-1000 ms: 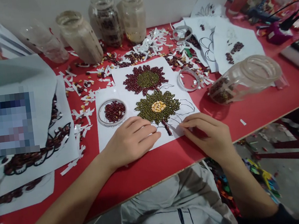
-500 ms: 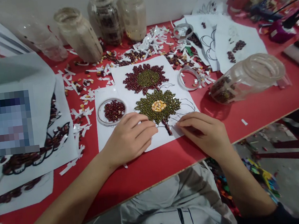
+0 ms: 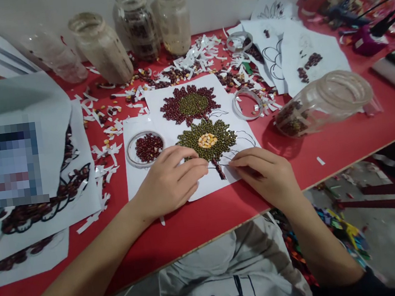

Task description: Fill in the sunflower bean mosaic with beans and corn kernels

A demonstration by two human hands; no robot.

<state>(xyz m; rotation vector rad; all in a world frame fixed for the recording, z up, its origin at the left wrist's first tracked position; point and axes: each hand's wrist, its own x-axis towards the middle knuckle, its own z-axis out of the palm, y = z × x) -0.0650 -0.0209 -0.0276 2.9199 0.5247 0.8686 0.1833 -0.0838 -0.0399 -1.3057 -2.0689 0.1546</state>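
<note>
On a white paper sheet point(image 3: 202, 188) lies a seed picture with two flowers. The upper flower point(image 3: 174, 108) has dark red bean petals and a green centre. Green beans form the lower flower point(image 3: 225, 137), with yellow corn kernels point(image 3: 207, 140) in its middle and a short red bean stem point(image 3: 219, 169). My left hand point(image 3: 172, 179) rests at the lower left of the paper, fingers loosely bent and apart, thumb hidden. To the stem's right, my right hand point(image 3: 264, 171) pinches finger and thumb together over outlined leaves; anything between the tips is too small to make out.
A round lid of red beans point(image 3: 148, 147) sits left of the flowers. A glass jar point(image 3: 324, 102) lies tilted at right; a clear ring point(image 3: 247, 104) is nearer. Several jars point(image 3: 102, 49) stand at the back among paper shreds point(image 3: 199, 55). Other bean pictures point(image 3: 76, 181) lie left.
My right hand has moved left, closer to the bean stem. My left hand has lifted and drawn back slightly, its fingers bending more. The camera view has shifted a little.
</note>
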